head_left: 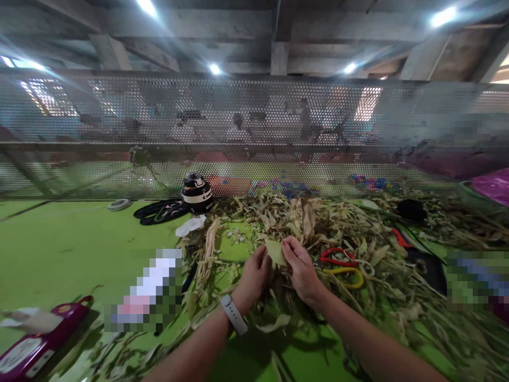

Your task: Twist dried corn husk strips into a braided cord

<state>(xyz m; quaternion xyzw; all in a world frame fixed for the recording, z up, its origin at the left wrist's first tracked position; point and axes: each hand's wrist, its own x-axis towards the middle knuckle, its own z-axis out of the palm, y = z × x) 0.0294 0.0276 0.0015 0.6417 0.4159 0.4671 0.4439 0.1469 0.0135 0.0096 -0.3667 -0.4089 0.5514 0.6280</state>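
Note:
Between my two hands a pale green leaf, flat like a piece of corn husk (275, 252), is stretched out above the table. My left hand (256, 273), with a light watch band on the wrist, is closed at its left edge. On the right edge, my right hand (301, 269) pinches it between thumb and fingers. Just right of my right hand lie scissors with red handles (338, 257) and a yellow-handled pair (350, 277), partly buried in dry leaves. Loose dried husks (310, 217) are heaped in front of and around both hands.
A perforated metal screen (246, 116) closes off the far edge of the green table (79, 233). Near it stand a black round bottle (197, 193), a black coiled strap (161, 211) and a tape roll (120, 205). A maroon device (43, 339) lies front left; a dark pouch (427, 270) lies right.

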